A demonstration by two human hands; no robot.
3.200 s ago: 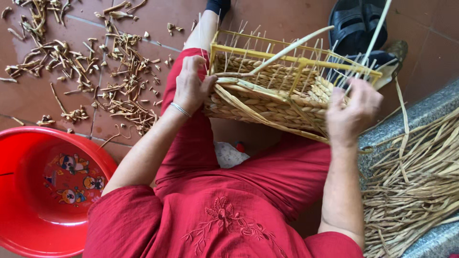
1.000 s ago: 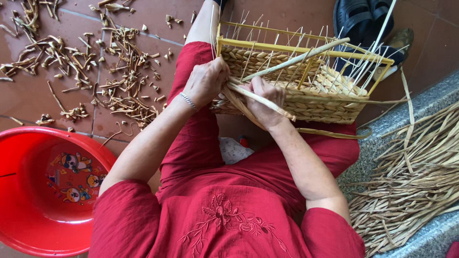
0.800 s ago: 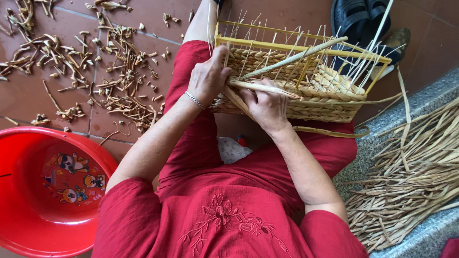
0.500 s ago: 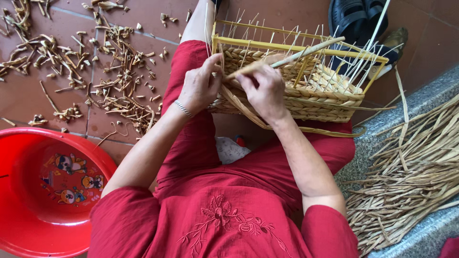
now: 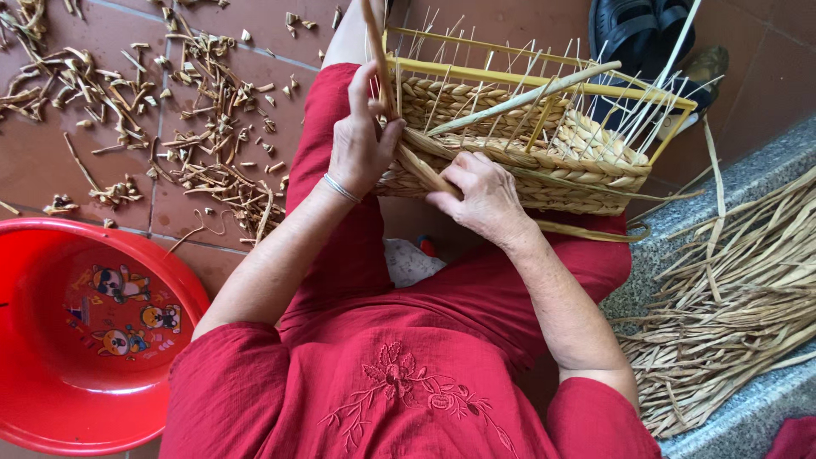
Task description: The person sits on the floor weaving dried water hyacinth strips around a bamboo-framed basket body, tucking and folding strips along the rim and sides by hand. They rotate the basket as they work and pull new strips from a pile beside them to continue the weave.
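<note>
I see soft, even daylight with only faint shadows, mild glare inside the glossy red plastic basin (image 5: 51, 357), and sharp focus throughout.

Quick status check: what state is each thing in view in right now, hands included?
Basket: half woven, bare stakes sticking up, resting on the lap.
Left hand: gripping a long strand upright at the basket's near corner.
Strand: pulled up taut, lower end at the weave.
Right hand: pressed against the basket's woven side.
Red basin: on the floor, no strands inside.
Dried strands: piled loose on the stone step.
Trimmings: scattered on the tiles.
</note>
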